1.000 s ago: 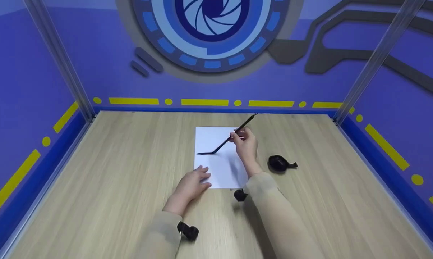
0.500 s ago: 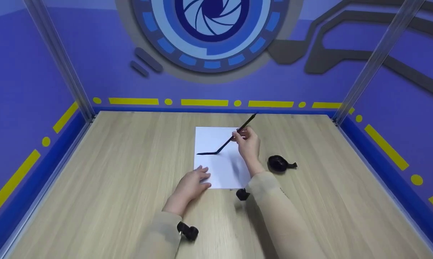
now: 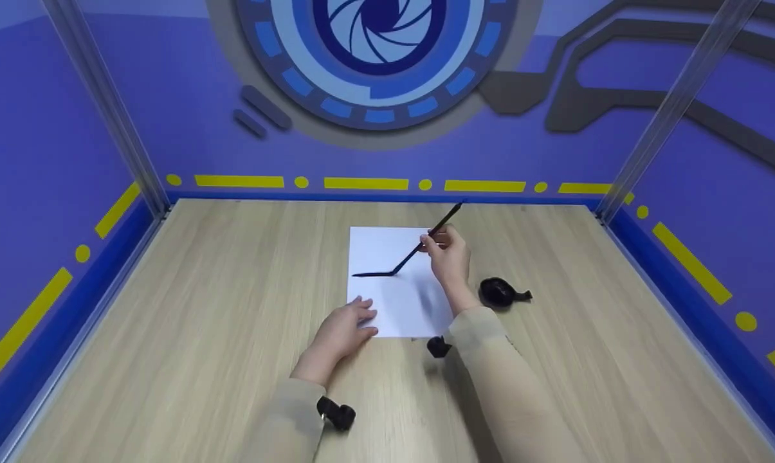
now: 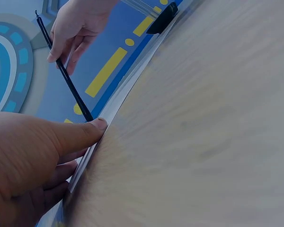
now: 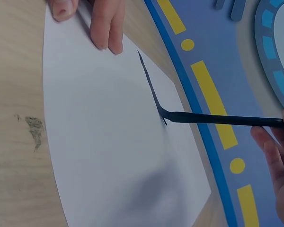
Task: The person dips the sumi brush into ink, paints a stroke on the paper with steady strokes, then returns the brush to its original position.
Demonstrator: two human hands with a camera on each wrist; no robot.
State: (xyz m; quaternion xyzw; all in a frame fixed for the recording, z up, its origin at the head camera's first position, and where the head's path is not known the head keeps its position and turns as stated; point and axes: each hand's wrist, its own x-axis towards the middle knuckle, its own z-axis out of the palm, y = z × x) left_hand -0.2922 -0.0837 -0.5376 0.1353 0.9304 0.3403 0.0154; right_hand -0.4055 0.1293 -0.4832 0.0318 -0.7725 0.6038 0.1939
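In the head view, my right hand (image 3: 450,258) pinches a black ink brush (image 3: 429,235), its handle slanting up to the right. The brush tip touches a white sheet of paper (image 3: 397,308), at the right end of a black horizontal stroke (image 3: 369,274). In the right wrist view the bristles (image 5: 168,116) bend against the paper where the stroke ends. My left hand (image 3: 341,331) rests with its fingers spread on the sheet's lower left corner. In the left wrist view, its thumb (image 4: 87,134) lies along the paper's edge.
A small black dish with a short handle (image 3: 500,293) stands on the wooden table (image 3: 233,289), right of the paper. A dark smudge (image 5: 34,130) marks the tabletop near the sheet. Blue walls (image 3: 136,96) with yellow marks enclose the table.
My right hand and the brush have slid slightly to the right, and the black stroke has grown longer behind the tip. My left hand has stayed in place.
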